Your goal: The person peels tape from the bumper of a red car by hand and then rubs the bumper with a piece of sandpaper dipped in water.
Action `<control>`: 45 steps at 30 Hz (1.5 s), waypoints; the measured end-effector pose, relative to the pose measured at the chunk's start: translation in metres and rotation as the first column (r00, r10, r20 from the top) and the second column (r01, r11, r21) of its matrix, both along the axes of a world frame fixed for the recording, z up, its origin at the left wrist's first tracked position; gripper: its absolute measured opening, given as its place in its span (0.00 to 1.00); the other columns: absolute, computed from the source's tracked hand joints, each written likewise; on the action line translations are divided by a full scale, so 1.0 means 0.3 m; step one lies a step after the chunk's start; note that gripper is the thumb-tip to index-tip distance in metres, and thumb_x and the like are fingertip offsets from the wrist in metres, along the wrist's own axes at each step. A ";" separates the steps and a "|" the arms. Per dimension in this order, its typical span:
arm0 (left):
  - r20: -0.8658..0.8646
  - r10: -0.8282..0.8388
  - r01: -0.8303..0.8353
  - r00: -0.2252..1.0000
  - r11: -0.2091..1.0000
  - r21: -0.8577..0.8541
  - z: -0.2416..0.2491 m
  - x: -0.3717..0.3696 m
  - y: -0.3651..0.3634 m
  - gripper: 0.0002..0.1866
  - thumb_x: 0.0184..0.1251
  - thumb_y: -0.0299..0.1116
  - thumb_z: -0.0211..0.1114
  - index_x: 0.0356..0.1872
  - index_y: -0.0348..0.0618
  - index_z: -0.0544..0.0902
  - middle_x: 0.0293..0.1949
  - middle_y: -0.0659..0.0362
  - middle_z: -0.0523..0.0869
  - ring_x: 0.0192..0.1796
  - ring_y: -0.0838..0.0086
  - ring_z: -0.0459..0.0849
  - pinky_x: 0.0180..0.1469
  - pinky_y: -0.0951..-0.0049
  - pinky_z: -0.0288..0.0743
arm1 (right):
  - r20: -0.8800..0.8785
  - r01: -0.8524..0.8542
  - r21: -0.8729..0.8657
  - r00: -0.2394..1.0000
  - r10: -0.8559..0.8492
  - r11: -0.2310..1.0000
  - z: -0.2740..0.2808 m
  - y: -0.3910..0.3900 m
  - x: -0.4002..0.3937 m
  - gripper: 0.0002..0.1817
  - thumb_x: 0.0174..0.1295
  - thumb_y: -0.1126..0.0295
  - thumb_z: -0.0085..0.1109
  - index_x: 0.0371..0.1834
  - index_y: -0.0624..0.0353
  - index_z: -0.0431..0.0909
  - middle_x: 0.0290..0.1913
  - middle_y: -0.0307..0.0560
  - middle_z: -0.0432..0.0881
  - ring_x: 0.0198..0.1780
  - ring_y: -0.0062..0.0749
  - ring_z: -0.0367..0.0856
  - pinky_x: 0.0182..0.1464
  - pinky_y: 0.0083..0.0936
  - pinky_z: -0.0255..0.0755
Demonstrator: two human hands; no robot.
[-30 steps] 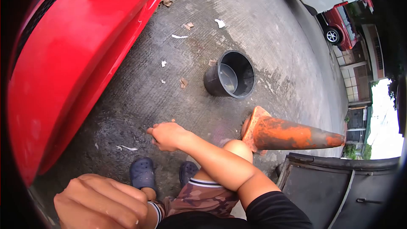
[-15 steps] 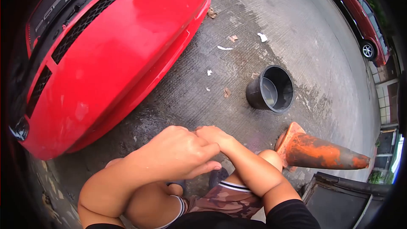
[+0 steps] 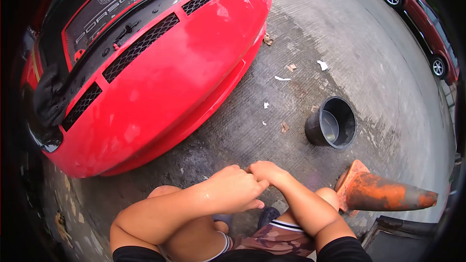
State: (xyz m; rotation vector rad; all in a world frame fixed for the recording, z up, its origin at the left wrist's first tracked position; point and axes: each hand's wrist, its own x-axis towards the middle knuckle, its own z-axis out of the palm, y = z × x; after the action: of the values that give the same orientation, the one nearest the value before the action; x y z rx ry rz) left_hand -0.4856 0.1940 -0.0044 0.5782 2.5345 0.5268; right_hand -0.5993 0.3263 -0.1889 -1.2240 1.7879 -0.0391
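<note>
My left hand (image 3: pixel 234 190) and my right hand (image 3: pixel 268 171) meet in front of my bent knees, knuckles towards the car. The fingers of both are curled in, and the left thumb sticks out to the side. Whatever they may hold is hidden behind the fingers. Beyond them stands the red Porsche (image 3: pixel 160 82), with its panel wet or shiny and black mesh grilles along the top. A dark, crumpled cloth-like thing (image 3: pixel 49 96) lies on the car's left corner, away from both hands.
A black bucket (image 3: pixel 314 131) with a little liquid inside stands on the wet concrete (image 3: pixel 228 116). An orange traffic cone (image 3: pixel 383 191) lies on its side near my right knee. Paper scraps and dry leaves (image 3: pixel 285 127) litter the ground. Another red car (image 3: pixel 421 22) is parked far right.
My view has tilted up and to the left, so more of the Porsche and the dark cloth-like thing show. My hands stay together with fingers curled.
</note>
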 end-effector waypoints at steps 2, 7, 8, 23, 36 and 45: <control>0.021 0.006 -0.006 1.000 1.000 -0.021 0.004 -0.001 0.001 0.25 0.81 0.54 0.66 0.56 0.39 0.82 0.36 0.51 0.93 0.40 0.50 0.93 0.49 0.50 0.82 | -0.025 -0.007 -0.067 1.000 0.006 0.998 -0.008 0.010 0.004 0.24 0.65 0.62 0.70 0.66 0.47 0.89 0.57 0.57 0.93 0.61 0.56 0.92 0.62 0.53 0.85; 0.077 0.007 0.003 0.997 0.991 -0.130 0.005 0.014 -0.019 0.27 0.82 0.57 0.65 0.64 0.42 0.82 0.39 0.49 0.93 0.44 0.50 0.93 0.53 0.49 0.81 | -0.038 0.035 -0.080 0.999 -0.038 0.996 0.039 0.008 0.028 0.19 0.66 0.63 0.71 0.58 0.56 0.92 0.55 0.60 0.94 0.59 0.55 0.93 0.59 0.51 0.87; 0.114 0.018 0.002 0.993 0.986 -0.166 -0.006 0.016 -0.022 0.31 0.82 0.59 0.64 0.68 0.43 0.81 0.41 0.47 0.93 0.47 0.50 0.93 0.55 0.50 0.81 | -0.030 0.043 -0.079 0.998 -0.046 0.996 0.023 0.004 0.032 0.18 0.66 0.64 0.71 0.57 0.58 0.92 0.55 0.60 0.94 0.58 0.55 0.93 0.59 0.50 0.87; 0.128 0.117 -0.096 0.985 0.983 -0.157 0.000 0.021 -0.054 0.31 0.80 0.58 0.66 0.68 0.42 0.81 0.47 0.42 0.93 0.49 0.45 0.92 0.56 0.48 0.81 | 0.028 0.086 -0.106 0.996 -0.083 0.991 0.038 0.001 0.052 0.18 0.62 0.80 0.68 0.55 0.58 0.93 0.54 0.61 0.93 0.57 0.58 0.93 0.57 0.50 0.88; 0.110 0.075 -0.052 0.991 0.978 -0.203 -0.014 0.018 -0.050 0.33 0.82 0.59 0.64 0.72 0.44 0.80 0.49 0.48 0.89 0.57 0.49 0.89 0.60 0.49 0.80 | -0.023 0.060 -0.144 0.998 -0.064 0.988 0.028 0.000 0.049 0.17 0.63 0.71 0.68 0.53 0.62 0.94 0.54 0.60 0.94 0.58 0.54 0.94 0.58 0.48 0.88; 0.112 0.055 -0.030 0.992 0.976 -0.214 -0.048 0.029 -0.053 0.34 0.81 0.59 0.65 0.75 0.44 0.78 0.51 0.48 0.89 0.57 0.49 0.90 0.60 0.47 0.80 | 0.003 0.049 -0.165 0.999 -0.049 0.985 -0.001 0.001 0.051 0.24 0.82 0.56 0.53 0.72 0.57 0.82 0.64 0.59 0.89 0.68 0.55 0.87 0.68 0.52 0.82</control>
State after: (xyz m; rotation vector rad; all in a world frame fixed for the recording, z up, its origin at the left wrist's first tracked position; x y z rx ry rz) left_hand -0.4768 0.1782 -0.0189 0.4030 2.4549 0.2902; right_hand -0.5841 0.3267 -0.1892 -1.2956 1.8447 -0.2187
